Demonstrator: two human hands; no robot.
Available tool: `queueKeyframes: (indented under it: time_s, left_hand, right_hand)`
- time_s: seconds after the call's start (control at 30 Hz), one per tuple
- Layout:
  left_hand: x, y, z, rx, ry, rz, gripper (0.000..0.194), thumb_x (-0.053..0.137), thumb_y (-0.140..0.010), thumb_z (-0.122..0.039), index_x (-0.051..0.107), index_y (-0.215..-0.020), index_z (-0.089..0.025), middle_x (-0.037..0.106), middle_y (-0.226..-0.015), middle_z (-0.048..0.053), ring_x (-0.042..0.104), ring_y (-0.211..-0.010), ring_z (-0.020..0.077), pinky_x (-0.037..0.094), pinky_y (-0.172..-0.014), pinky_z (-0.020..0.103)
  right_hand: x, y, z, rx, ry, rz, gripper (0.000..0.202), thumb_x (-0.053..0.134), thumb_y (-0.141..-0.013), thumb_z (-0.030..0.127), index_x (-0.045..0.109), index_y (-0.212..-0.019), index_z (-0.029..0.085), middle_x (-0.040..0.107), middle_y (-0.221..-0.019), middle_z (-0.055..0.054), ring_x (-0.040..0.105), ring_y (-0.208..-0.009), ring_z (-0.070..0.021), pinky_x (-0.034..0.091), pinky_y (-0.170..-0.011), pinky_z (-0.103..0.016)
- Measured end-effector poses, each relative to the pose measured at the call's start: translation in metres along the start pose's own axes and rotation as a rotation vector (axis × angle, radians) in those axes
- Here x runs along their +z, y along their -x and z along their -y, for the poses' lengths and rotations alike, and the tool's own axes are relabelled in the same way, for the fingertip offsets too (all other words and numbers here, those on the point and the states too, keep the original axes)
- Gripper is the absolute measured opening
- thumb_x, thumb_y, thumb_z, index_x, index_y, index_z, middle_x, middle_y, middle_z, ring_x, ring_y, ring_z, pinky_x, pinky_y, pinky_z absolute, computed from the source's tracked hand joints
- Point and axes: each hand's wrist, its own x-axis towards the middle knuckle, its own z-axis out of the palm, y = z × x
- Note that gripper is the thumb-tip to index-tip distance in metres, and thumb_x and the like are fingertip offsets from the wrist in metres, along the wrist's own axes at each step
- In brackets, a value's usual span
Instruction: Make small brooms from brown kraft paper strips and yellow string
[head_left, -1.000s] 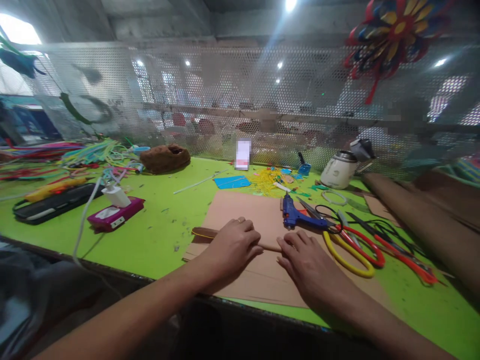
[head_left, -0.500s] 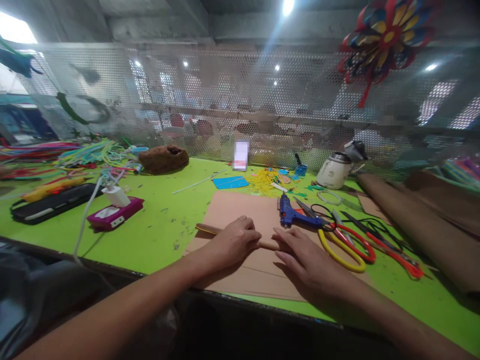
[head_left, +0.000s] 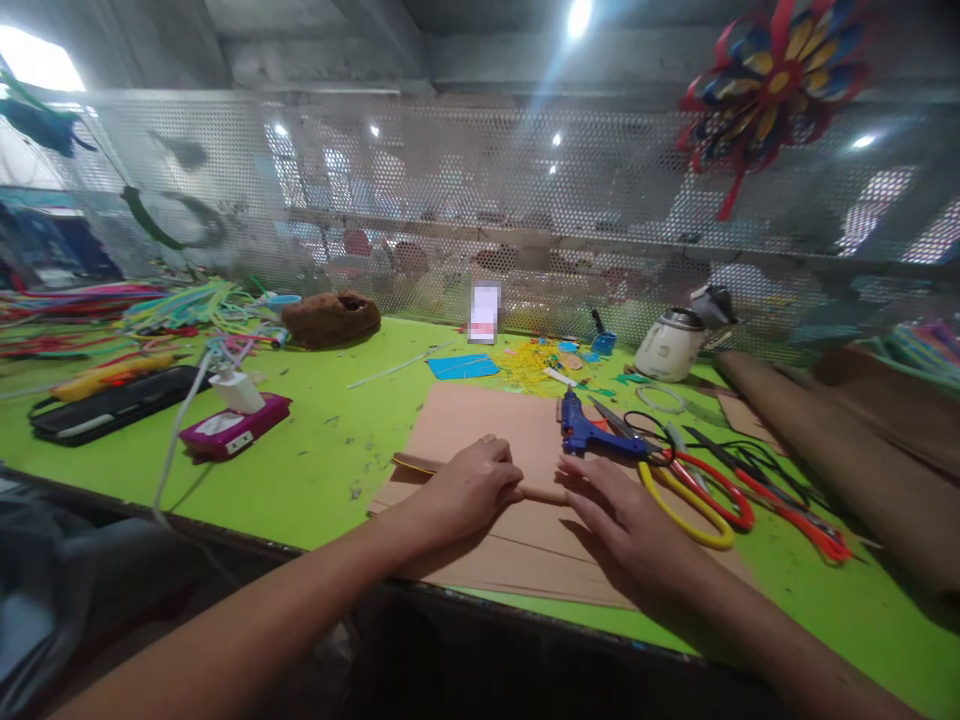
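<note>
A tan sheet [head_left: 480, 412], paper or thin foam, lies in front of me with its near edge folded or rolled over. Curled fingers of my left hand [head_left: 476, 487] press on that edge near its middle, closed around it. At the edge's right end is my right hand [head_left: 622, 510], its fingers stretched and apart, the tips at or touching the sheet. More tan sheets [head_left: 517, 560] lie flat underneath, towards the table's front. Just beyond my right hand rests a blue glue gun [head_left: 589, 428], beside scissors with yellow and red handles [head_left: 690, 515].
Another red-handled cutting tool [head_left: 802, 520] and a brown roll [head_left: 832, 470] lie to the right. A white pot-like container [head_left: 667, 345] stands behind. Left are a purple power strip [head_left: 232, 428], a black case [head_left: 112, 405] and a brown pouch-like object [head_left: 330, 318]. Yellow scraps [head_left: 536, 365] lie at the back.
My right hand has slid slightly right along the folded edge, showing more of it. The left hand stays in place on the sheet.
</note>
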Motion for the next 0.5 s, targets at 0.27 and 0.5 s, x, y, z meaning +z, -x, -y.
queueKeyframes:
  time_s: [0.27,0.5]
  left_hand:
    - [0.0,0.001,-0.002,-0.02,-0.011,0.003,0.028,0.046,-0.092,-0.031,0.063,-0.077,-0.014,0.056,-0.083,0.007,0.05,-0.081,0.0163,0.041,-0.072,0.028]
    - [-0.007,0.001,-0.007,-0.029,-0.011,0.024,0.035,0.038,-0.095,-0.032,0.064,-0.08,-0.015,0.055,-0.084,0.007,0.049,-0.084,0.0175,0.039,-0.075,0.03]
  right_hand:
    - [-0.001,0.004,0.009,-0.128,0.091,0.034,0.02,0.043,-0.091,0.016,0.058,-0.105,0.019,0.06,-0.098,-0.01,0.054,-0.093,-0.0244,0.047,-0.081,-0.043]
    - [0.002,-0.014,0.002,-0.122,0.1,0.067,0.024,0.042,-0.094,0.022,0.062,-0.081,0.018,0.058,-0.082,-0.007,0.053,-0.078,-0.0199,0.045,-0.07,-0.035]
